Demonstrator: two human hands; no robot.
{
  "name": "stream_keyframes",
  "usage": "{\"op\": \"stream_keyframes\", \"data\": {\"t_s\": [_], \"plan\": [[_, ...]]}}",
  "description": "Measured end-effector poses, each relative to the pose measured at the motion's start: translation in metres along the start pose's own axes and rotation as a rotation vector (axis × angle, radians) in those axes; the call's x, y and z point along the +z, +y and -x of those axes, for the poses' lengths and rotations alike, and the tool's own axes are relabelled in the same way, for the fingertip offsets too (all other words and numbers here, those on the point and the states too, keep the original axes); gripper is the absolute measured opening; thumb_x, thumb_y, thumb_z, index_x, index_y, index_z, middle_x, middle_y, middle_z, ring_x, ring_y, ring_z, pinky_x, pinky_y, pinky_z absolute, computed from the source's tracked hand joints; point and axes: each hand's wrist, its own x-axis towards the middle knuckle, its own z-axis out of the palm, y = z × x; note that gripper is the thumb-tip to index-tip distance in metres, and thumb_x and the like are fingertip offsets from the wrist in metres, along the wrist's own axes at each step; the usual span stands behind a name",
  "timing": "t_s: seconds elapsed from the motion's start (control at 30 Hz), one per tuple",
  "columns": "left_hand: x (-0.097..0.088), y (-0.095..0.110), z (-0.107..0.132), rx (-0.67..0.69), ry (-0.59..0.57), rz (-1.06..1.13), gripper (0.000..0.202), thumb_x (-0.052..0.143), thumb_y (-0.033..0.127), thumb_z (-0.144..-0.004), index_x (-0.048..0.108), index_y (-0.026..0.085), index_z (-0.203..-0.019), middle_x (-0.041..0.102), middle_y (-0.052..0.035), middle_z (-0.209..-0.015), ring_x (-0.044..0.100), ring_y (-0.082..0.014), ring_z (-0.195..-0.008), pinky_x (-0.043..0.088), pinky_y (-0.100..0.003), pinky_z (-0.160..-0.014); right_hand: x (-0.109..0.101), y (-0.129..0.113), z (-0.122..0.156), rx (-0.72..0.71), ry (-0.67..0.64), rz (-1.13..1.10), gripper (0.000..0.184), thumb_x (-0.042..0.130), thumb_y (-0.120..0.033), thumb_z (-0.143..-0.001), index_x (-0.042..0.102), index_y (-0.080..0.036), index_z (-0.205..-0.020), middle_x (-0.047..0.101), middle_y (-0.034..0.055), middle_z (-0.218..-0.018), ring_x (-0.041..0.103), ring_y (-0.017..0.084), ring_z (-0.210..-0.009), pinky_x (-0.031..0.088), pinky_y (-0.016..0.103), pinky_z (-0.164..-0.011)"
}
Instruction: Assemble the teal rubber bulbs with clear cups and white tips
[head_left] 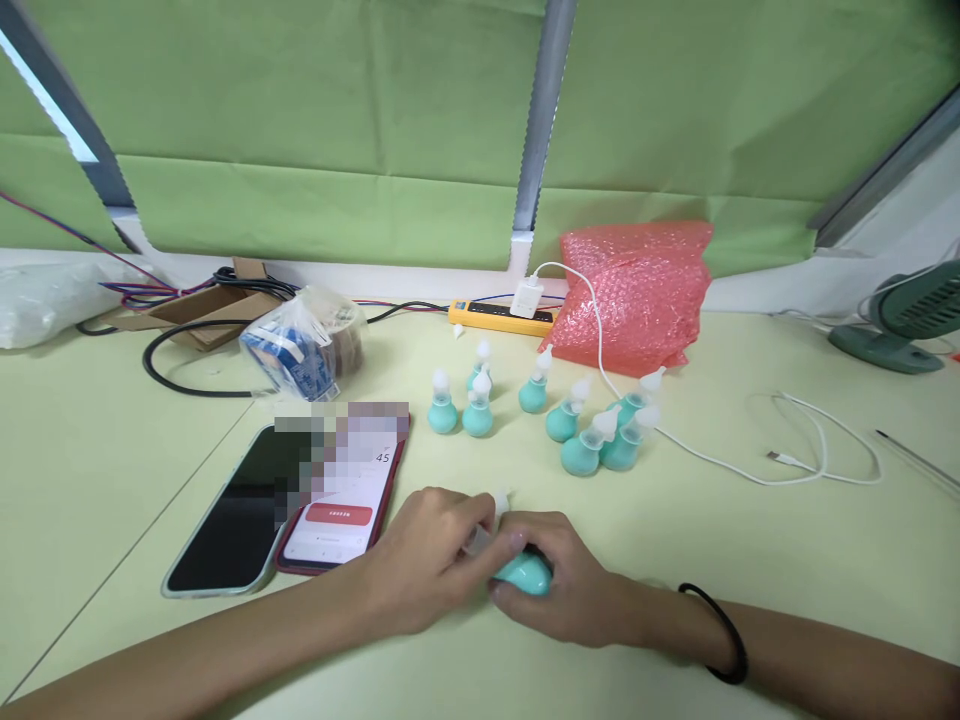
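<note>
My right hand (574, 590) is wrapped round the teal bulb of a nasal aspirator (527, 574), low over the front of the table. My left hand (439, 550) is closed on the clear nozzle end (478, 541) of the same aspirator, its fingers meeting those of my right hand. A white tip (501, 502) shows just above the fingers; how it joins the rest is hidden. Beyond my hands stand several more aspirators with teal bulbs and clear tips, among them one on the left (442, 412) and a tilted one (581, 452) in the right cluster.
Two phones, one dark (225, 535) and one lit (337, 515), lie left of my hands. Behind are a bagged blue box (289, 355), a yellow power strip (495, 319) and a red bubble-wrap bag (637, 300). A white cable (720, 470) and a green fan (892, 345) are rightward.
</note>
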Motion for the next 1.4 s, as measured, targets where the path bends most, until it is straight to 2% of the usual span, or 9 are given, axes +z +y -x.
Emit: {"op": "stream_keyframes", "data": {"t_s": [0.13, 0.3, 0.7, 0.87, 1.0, 1.1, 1.2, 1.3, 1.4], "plan": [[0.01, -0.004, -0.001, -0.028, -0.097, 0.099, 0.04, 0.033, 0.03, -0.085, 0.028, 0.015, -0.048, 0.025, 0.0053, -0.044, 0.022, -0.0061, -0.042, 0.019, -0.02, -0.04, 0.001, -0.002, 0.002, -0.051, -0.043, 0.051, 0.012, 0.049, -0.017, -0.064, 0.037, -0.02, -0.063, 0.043, -0.0025, -0.058, 0.04, 0.011, -0.052, 0.035, 0.023, -0.05], [0.011, -0.01, -0.001, 0.001, -0.222, 0.365, 0.041, 0.028, 0.027, -0.086, 0.022, 0.016, -0.047, 0.018, 0.0055, -0.046, 0.016, -0.0059, -0.042, 0.016, -0.021, -0.039, -0.003, -0.003, 0.002, -0.136, -0.14, 0.1, 0.011, 0.048, -0.023, -0.07, 0.038, -0.02, -0.067, 0.041, -0.0022, -0.06, 0.038, 0.011, -0.053, 0.034, 0.023, -0.051], [0.008, -0.009, -0.002, -0.146, -0.326, 0.721, 0.043, 0.033, 0.036, -0.084, 0.032, 0.014, -0.047, 0.025, 0.0058, -0.045, 0.021, -0.0058, -0.044, 0.016, -0.023, -0.041, -0.007, -0.007, 0.001, -0.15, -0.208, 0.057, 0.018, 0.045, -0.03, -0.075, 0.036, -0.021, -0.062, 0.03, -0.0041, -0.054, 0.031, 0.01, -0.048, 0.031, 0.022, -0.047], [0.011, -0.01, -0.004, -0.188, -0.341, 0.866, 0.043, 0.04, 0.037, -0.08, 0.032, 0.015, -0.044, 0.027, 0.0062, -0.042, 0.022, -0.0049, -0.041, 0.016, -0.022, -0.041, -0.009, -0.008, 0.002, -0.167, -0.241, 0.05, 0.013, 0.041, -0.03, -0.077, 0.048, -0.02, -0.076, 0.04, -0.0022, -0.054, 0.035, 0.011, -0.048, 0.034, 0.023, -0.047], [0.011, -0.014, -0.007, -0.283, -0.293, 0.979, 0.046, 0.034, 0.041, -0.081, 0.028, 0.017, -0.042, 0.023, 0.0071, -0.035, 0.019, -0.005, -0.035, 0.014, -0.022, -0.037, -0.008, -0.007, 0.006, -0.339, -0.282, 0.15, 0.006, 0.041, -0.023, -0.073, 0.046, -0.021, -0.076, 0.049, -0.0007, -0.057, 0.041, 0.012, -0.051, 0.038, 0.023, -0.051], [0.005, -0.015, -0.009, -0.31, -0.135, 0.876, 0.046, 0.029, 0.046, -0.083, 0.03, 0.016, -0.048, 0.025, 0.0068, -0.04, 0.021, -0.0054, -0.038, 0.015, -0.021, -0.038, -0.01, -0.004, 0.008, -0.389, -0.242, 0.177, 0.002, 0.043, -0.022, -0.07, 0.042, -0.022, -0.071, 0.049, -0.0012, -0.055, 0.043, 0.012, -0.049, 0.037, 0.024, -0.049], [-0.003, -0.015, -0.011, -0.24, 0.014, 0.583, 0.044, 0.029, 0.048, -0.084, 0.031, 0.016, -0.052, 0.027, 0.0061, -0.048, 0.026, -0.0065, -0.044, 0.021, -0.02, -0.041, -0.017, 0.0, 0.003, -0.353, -0.075, 0.144, 0.006, 0.046, -0.021, -0.068, 0.042, -0.022, -0.072, 0.049, -0.0005, -0.057, 0.045, 0.013, -0.051, 0.038, 0.025, -0.049], [-0.009, -0.019, -0.012, -0.137, 0.057, 0.211, 0.037, 0.032, 0.044, -0.084, 0.04, 0.016, -0.061, 0.031, 0.0061, -0.051, 0.031, -0.0078, -0.047, 0.024, -0.02, -0.044, -0.028, -0.001, -0.006, -0.323, 0.081, 0.153, 0.009, 0.048, -0.017, -0.068, 0.046, -0.021, -0.076, 0.051, 0.0034, -0.069, 0.049, 0.016, -0.063, 0.041, 0.028, -0.056], [-0.008, -0.027, -0.014, -0.064, 0.041, -0.153, 0.025, 0.036, 0.034, -0.085, 0.051, 0.016, -0.077, 0.048, 0.0027, -0.06, 0.044, -0.0106, -0.052, 0.031, -0.021, -0.048, -0.037, -0.003, -0.015, -0.284, 0.17, 0.234, 0.009, 0.049, -0.018, -0.07, 0.051, -0.019, -0.079, 0.047, 0.0048, -0.073, 0.047, 0.017, -0.068, 0.04, 0.03, -0.058]]}}
